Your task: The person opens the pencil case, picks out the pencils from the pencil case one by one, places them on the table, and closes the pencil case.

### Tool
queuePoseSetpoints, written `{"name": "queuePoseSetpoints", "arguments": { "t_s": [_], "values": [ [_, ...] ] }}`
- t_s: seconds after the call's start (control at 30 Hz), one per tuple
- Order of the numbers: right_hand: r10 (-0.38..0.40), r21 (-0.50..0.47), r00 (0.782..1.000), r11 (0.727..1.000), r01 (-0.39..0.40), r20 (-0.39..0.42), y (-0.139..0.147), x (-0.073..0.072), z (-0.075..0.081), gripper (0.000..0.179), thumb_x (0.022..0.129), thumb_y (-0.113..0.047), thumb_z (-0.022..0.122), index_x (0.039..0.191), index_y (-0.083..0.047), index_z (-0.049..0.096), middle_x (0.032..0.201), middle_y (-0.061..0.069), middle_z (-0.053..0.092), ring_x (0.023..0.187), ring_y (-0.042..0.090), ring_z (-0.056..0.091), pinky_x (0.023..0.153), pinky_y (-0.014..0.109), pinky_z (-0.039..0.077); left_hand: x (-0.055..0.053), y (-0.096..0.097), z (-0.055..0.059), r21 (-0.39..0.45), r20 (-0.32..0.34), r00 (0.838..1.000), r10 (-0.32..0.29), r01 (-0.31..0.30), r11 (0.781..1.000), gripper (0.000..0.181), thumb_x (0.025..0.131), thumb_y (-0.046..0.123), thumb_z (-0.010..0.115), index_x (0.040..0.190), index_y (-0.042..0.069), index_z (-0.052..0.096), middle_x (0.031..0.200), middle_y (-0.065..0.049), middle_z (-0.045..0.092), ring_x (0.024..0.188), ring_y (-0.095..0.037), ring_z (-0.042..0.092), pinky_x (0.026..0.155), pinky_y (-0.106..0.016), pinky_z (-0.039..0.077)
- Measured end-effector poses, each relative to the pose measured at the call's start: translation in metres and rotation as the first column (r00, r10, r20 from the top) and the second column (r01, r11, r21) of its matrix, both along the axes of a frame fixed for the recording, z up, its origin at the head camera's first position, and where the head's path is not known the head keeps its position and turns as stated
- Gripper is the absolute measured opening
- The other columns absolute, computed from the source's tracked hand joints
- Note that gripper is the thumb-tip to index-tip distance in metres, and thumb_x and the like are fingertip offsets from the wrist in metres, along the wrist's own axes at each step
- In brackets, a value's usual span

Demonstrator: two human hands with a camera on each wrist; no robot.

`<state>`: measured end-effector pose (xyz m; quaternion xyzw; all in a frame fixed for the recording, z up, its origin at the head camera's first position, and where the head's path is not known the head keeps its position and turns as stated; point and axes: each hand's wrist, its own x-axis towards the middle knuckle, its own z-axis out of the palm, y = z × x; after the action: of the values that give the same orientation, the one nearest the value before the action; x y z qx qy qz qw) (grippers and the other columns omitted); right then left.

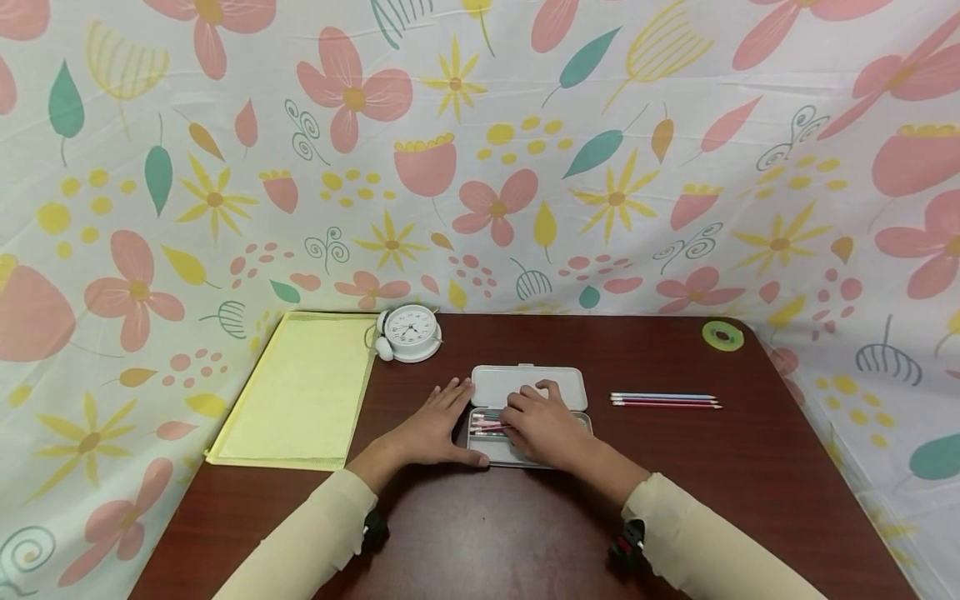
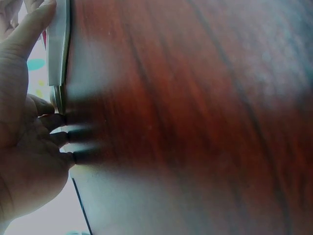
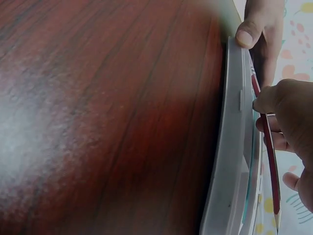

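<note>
Two cream sleeves (image 1: 300, 533) are reaching in from the near side over a dark red-brown table (image 1: 480, 542). The left hand (image 1: 431, 429) is lying with straight fingers and thumb spread apart, its thumb touching the near left corner of an open pencil case (image 1: 517, 455), which is sitting at the middle of the table. The right hand (image 1: 546, 425) is pinching a dark red pencil (image 3: 271, 156) between thumb and fingers over the case; more pencils (image 1: 487, 416) are lying inside, in its far part. To the left, a yellow mesh pouch (image 1: 300, 392) is lying flat; to the right, three pencils (image 1: 663, 401) are lying side by side, tips pointing right. Farther off, a white alarm clock (image 1: 410, 327) is sitting by the pouch's far right corner, and a green tape roll (image 1: 708, 335) is lying at the far right. Behind, a flowered cloth (image 1: 480, 100) is hanging.
</note>
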<state>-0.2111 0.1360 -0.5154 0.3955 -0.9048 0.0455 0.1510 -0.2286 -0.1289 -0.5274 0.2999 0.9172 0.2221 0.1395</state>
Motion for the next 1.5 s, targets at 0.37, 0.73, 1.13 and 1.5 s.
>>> {"name": "queuePoseSetpoints", "arguments": {
  "t_s": [0.37, 0.73, 1.13, 1.5],
  "values": [
    [0.002, -0.021, 0.999, 1.000, -0.003, -0.039, 0.003, -0.006, 0.005, 0.008, 0.097, -0.025, 0.085, 0.101, -0.023, 0.079, 0.098, -0.006, 0.068, 0.097, 0.019, 0.064, 0.101, 0.064, 0.054, -0.001, -0.001, -0.001, 0.019, -0.001, 1.000, -0.011, 0.011, 1.000, 0.130, 0.088, 0.068, 0.084, 0.175, -0.002, 0.019, 0.184, -0.023, 0.019, 0.174, -0.043, 0.012, 0.140, -0.065, 0.014],
    [0.004, -0.026, 0.999, 1.000, -0.005, -0.047, 0.014, -0.008, 0.011, 0.009, 0.098, -0.026, 0.086, 0.102, -0.024, 0.079, 0.099, -0.006, 0.066, 0.099, 0.020, 0.063, 0.101, 0.064, 0.054, -0.001, 0.000, -0.002, 0.006, 0.006, 1.000, 0.006, -0.006, 1.000, 0.130, 0.087, 0.068, 0.085, 0.176, 0.001, 0.018, 0.185, -0.019, 0.019, 0.174, -0.040, 0.011, 0.141, -0.062, 0.014],
    [0.000, -0.057, 1.000, 0.998, -0.002, -0.028, 0.033, -0.007, 0.019, 0.011, 0.096, -0.017, 0.086, 0.099, -0.022, 0.076, 0.098, -0.005, 0.064, 0.099, 0.020, 0.061, 0.102, 0.067, 0.053, 0.002, 0.000, 0.002, 0.014, 0.000, 1.000, 0.000, 0.000, 1.000, 0.131, 0.086, 0.067, 0.086, 0.176, -0.002, 0.019, 0.184, -0.022, 0.019, 0.174, -0.043, 0.013, 0.140, -0.064, 0.015],
    [-0.026, -0.085, 1.000, 0.996, 0.024, -0.015, 0.057, -0.007, 0.022, 0.014, 0.095, -0.019, 0.090, 0.103, -0.022, 0.080, 0.100, -0.006, 0.065, 0.098, 0.019, 0.060, 0.100, 0.067, 0.053, 0.001, 0.000, 0.002, 0.016, 0.012, 1.000, -0.003, 0.002, 1.000, 0.130, 0.087, 0.067, 0.086, 0.176, 0.000, 0.018, 0.185, -0.020, 0.017, 0.174, -0.042, 0.012, 0.140, -0.063, 0.013]
  ]
}}
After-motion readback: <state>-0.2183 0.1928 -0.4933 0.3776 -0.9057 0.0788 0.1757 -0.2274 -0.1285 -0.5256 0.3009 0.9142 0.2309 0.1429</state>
